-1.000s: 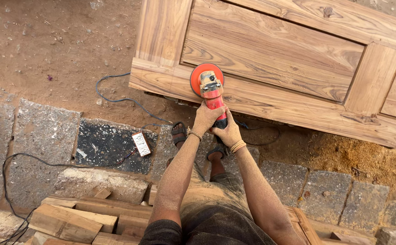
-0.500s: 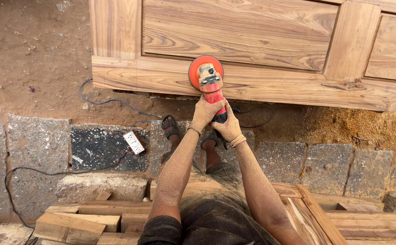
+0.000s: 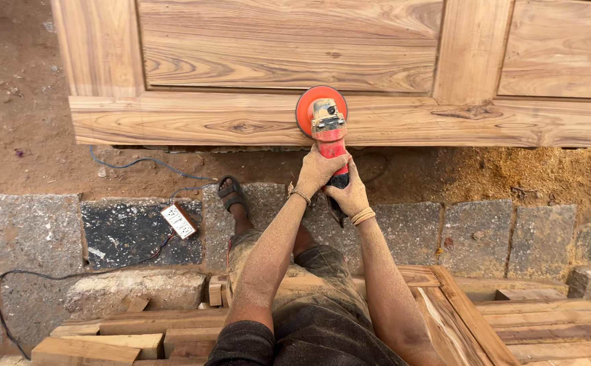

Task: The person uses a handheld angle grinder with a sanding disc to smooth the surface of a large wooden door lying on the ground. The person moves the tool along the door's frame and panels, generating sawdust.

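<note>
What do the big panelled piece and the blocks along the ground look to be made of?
Panelled door: bare, unfinished-looking wood, with strong brown grain and a knot showing. Paving blocks: likely rough-cut stone, grey, speckled and uneven. Sander in both hands: apparently red plastic body, orange disc.

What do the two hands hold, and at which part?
Both the left hand and right hand grip the red sander by its handle body.

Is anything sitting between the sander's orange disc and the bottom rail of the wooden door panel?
Nothing visible. The sander is held by the left hand and right hand, and its orange disc lies right against the bottom rail of the door panel. The rail's face on either side shows only bare wood.
</note>
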